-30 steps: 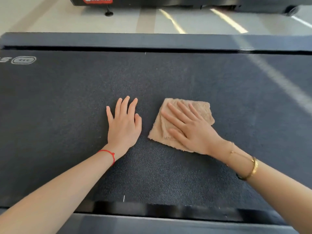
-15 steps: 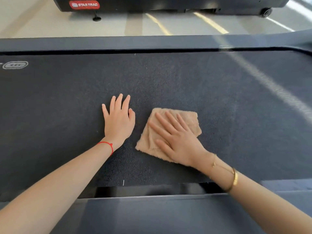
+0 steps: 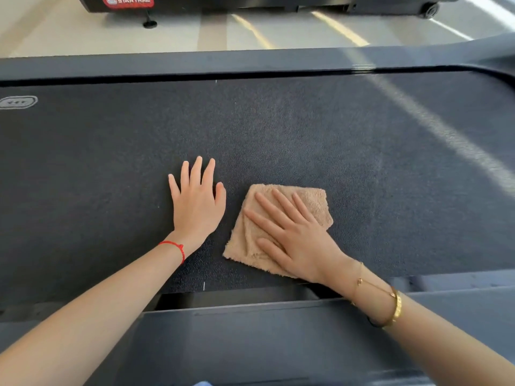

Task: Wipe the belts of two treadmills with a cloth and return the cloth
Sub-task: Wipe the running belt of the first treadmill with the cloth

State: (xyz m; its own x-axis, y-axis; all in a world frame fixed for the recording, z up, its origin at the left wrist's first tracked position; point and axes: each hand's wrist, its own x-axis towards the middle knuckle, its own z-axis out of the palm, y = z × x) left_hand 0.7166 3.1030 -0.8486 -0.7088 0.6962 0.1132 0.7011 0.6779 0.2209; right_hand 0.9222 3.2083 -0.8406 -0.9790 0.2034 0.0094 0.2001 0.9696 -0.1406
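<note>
Right hand (image 3: 301, 240), fingers flat, pressing tan cloth (image 3: 315, 201) onto belt (image 3: 306, 129); cloth's 5 o'clock corner hidden. Left hand (image 3: 196, 201) at 9 o'clock, fingers flat on belt.

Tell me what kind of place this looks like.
Most likely a gym: a wide treadmill belt fills the view, and a second machine with a Star Trac label stands on the striped floor behind it.

Left hand (image 3: 196, 207) and right hand (image 3: 295, 240) flat, fingers (image 3: 267, 203) straight.
</note>
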